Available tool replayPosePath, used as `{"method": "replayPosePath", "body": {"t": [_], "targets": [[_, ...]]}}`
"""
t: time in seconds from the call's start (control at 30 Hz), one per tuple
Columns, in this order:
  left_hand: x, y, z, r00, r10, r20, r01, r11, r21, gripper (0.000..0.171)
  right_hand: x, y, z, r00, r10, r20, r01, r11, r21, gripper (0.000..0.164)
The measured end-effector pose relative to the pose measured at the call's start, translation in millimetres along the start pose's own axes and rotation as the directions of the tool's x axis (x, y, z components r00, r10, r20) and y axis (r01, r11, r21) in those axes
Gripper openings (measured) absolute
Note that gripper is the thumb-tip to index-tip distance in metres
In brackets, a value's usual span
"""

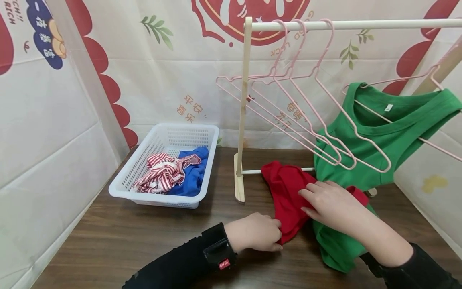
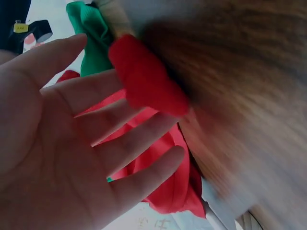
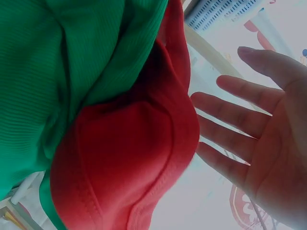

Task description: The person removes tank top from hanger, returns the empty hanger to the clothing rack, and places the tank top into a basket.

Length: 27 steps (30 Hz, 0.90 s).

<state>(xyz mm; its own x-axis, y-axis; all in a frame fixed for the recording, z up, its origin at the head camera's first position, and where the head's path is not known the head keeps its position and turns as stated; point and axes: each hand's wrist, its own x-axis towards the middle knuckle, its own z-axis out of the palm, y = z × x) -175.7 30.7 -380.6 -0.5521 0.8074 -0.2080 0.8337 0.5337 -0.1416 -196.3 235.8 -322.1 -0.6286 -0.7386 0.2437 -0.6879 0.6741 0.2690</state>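
Observation:
A red garment (image 1: 288,196) lies bunched on the table below the rack, partly in front of a green tank top (image 1: 382,124) that hangs from a pink hanger and trails onto the table. My left hand (image 1: 254,233) is at the near left edge of the red cloth. In the left wrist view its fingers are extended, with a fold of red cloth across some fingertips and the thumb apart. Over the garment's right part reaches my right hand (image 1: 332,204). The right wrist view shows its fingers spread and straight, tips at the red cloth's edge.
Several bare pink hangers (image 1: 317,120) hang from the white rail (image 1: 353,25) above the hands. The rack's wooden post (image 1: 242,108) stands left of the red cloth. Farther left, a white basket (image 1: 119,192) holds a red-striped cloth (image 1: 164,172) and a blue cloth (image 1: 191,178).

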Motion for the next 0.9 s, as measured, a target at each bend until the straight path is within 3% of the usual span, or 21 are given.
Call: {"method": "replayPosePath", "body": {"t": [0.2, 0.37, 0.43, 0.6, 0.77, 0.9], "targets": [[-7.0, -9.1, -3.0, 0.996, -0.033, -0.088, 0.037, 0.999, 0.035, 0.017, -1, 3, -1, 1.000, 0.012, 0.007, -0.012, 1.000, -0.002, 0.035], [-10.4, -19.7, -2.0, 0.982, -0.059, -0.180, 0.067, 0.997, 0.040, 0.009, -3, 5, -3, 1.000, 0.016, 0.007, -0.016, 1.000, -0.002, 0.029], [-11.7, -25.1, -3.0, 0.970, -0.089, -0.225, 0.092, 0.996, 0.003, 0.006, -4, 6, -4, 1.000, 0.025, 0.005, -0.025, 1.000, -0.004, 0.030], [-18.7, -37.5, -9.7, 0.942, -0.193, -0.273, 0.156, 0.976, -0.149, 0.021, -8, 10, -7, 0.998, 0.066, 0.014, -0.066, 0.998, -0.008, 0.039], [-25.4, -49.0, -13.5, 0.916, -0.283, -0.284, 0.243, 0.955, -0.168, 0.012, -10, 13, -8, 0.997, 0.076, 0.032, -0.076, 0.997, -0.009, 0.040], [-30.1, -58.1, -18.5, 0.864, -0.377, -0.335, 0.316, 0.922, -0.222, 0.013, -12, 14, -8, 0.998, 0.065, 0.007, -0.065, 0.998, 0.003, 0.038]]}}
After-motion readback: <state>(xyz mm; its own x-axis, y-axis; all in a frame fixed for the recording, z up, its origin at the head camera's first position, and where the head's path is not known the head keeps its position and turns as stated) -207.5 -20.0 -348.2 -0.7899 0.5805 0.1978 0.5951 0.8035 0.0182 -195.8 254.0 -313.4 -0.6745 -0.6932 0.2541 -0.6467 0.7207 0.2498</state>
